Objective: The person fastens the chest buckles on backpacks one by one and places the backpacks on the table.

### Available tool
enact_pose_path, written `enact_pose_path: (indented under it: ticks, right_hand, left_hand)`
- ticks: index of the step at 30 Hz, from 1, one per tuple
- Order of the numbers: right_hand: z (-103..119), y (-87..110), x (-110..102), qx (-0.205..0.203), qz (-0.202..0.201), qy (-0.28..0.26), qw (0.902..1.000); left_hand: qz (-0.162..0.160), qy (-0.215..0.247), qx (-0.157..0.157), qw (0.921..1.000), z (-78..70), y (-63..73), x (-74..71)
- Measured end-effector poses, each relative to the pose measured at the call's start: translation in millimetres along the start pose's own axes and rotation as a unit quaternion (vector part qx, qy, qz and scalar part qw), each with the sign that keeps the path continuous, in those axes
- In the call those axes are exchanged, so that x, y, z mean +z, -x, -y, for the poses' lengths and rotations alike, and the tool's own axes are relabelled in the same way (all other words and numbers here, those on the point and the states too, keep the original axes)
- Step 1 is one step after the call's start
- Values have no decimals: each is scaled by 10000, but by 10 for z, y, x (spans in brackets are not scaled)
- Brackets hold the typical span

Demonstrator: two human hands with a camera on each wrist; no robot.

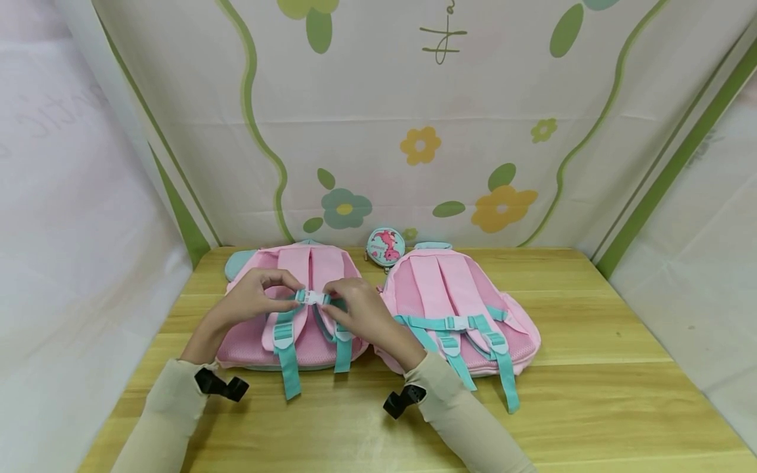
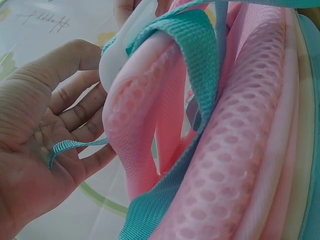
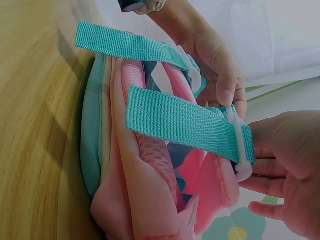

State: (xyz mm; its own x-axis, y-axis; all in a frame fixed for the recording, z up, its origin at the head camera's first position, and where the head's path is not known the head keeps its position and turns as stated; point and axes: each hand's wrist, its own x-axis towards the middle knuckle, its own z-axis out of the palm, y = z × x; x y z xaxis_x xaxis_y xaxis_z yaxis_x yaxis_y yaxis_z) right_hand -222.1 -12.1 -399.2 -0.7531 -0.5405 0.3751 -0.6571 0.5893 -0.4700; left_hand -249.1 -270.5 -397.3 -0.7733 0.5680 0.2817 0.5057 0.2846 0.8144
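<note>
In the head view, a white side-release buckle (image 1: 312, 297) joins teal chest straps in front of the left pink backpack (image 1: 245, 341). My left hand (image 1: 257, 295) pinches the buckle's left end between thumb and fingers. At its right end, the thumb and fingers of my right hand (image 1: 362, 312) pinch the buckle and strap. The backpack lies with its shoulder straps facing up. Teal webbing tails (image 1: 289, 368) hang from white strap adjusters toward the front. In the right wrist view, one teal strap (image 3: 175, 117) and its adjuster partly hide the fingers.
A second pink backpack (image 1: 520, 322) lies to the right, its white chest buckle (image 1: 458, 322) fastened. A round teal pouch with a pink figure (image 1: 386, 247) stands behind, between the bags. Wooden tabletop (image 1: 591, 394) extends to the right, and a flower-printed cloth (image 1: 378, 171) hangs behind.
</note>
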Motion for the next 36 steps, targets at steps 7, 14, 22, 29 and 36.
enact_pose_path:
  ticks: [7,14,22,29,36]
  right_hand:
    - [-4,0,7,-62,-41,45,10000]
    - [-4,2,8,-45,-69,98,9999]
    - [-5,0,11,-112,-112,115,9998]
    - [-3,6,10,-146,-126,81,9998]
    - [-20,9,35,-254,-266,143,9992]
  left_hand:
    - [-37,-13,-51,10000,-11,1,9]
    - [-82,-76,-72,9999,-17,2,8]
    - [-67,-50,-81,9999,-25,0,19]
    - [-76,-19,-79,9999,-36,2,28]
    - [-103,-25,-72,9999,-36,1,33]
